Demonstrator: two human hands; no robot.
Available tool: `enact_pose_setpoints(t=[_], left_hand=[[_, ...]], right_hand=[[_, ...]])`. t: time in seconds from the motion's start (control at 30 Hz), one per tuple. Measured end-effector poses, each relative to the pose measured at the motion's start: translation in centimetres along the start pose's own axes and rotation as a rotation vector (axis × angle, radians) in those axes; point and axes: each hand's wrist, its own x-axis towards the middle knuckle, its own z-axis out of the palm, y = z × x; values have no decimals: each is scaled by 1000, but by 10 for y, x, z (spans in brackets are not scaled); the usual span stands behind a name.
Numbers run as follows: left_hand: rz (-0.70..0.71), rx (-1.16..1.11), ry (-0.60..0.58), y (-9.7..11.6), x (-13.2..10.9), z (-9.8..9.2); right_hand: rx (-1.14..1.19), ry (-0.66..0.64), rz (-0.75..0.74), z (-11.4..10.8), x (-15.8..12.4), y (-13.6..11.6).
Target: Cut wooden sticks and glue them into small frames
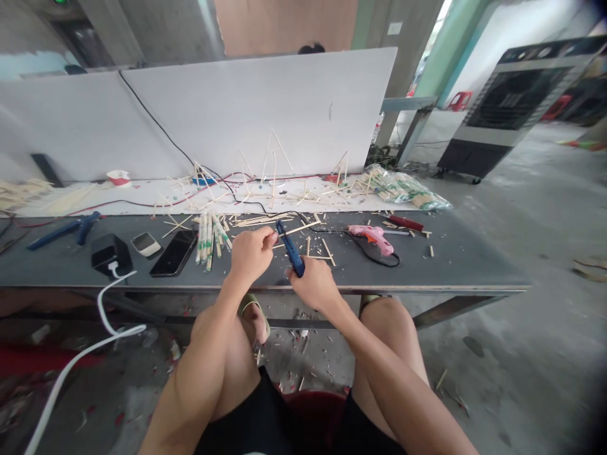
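Note:
My right hand (313,284) grips a blue-handled cutting tool (290,248) near the front edge of the dark table (427,262). Its jaws are hard to make out. My left hand (251,254) is just left of the tool's tip, fingers pinched on the end of a thin wooden stick (301,228). A bundle of wooden chopsticks (207,242) lies left of my left hand. Loose stick pieces (327,251) are scattered to the right of my right hand. A pink glue gun (372,238) rests further right, its black cord curling beside it.
A black phone (174,253), a small white device (146,244), a black charger (111,254) and blue pliers (66,230) lie to the left. Stick frames (272,164) stand on a white board (237,196) behind, beside a plastic bag of sticks (403,188).

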Motion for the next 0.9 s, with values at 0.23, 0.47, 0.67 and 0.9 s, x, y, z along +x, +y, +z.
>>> enact_pose_setpoints(t=[0.23,0.47,0.67,0.9], left_hand=[[-62,-99,-42,-31,6,9],[-134,-154,-66,-67,22,29],[-131,-83,-132,-72,33,44],[-32,-50,-267,-55,37,66]], right_hand=[[18,-105,54,11,17,-9],[184,-147,83,16,25,-7],[340,37,-12,-31,15,15],[-176,273,222,-86,27,88]])
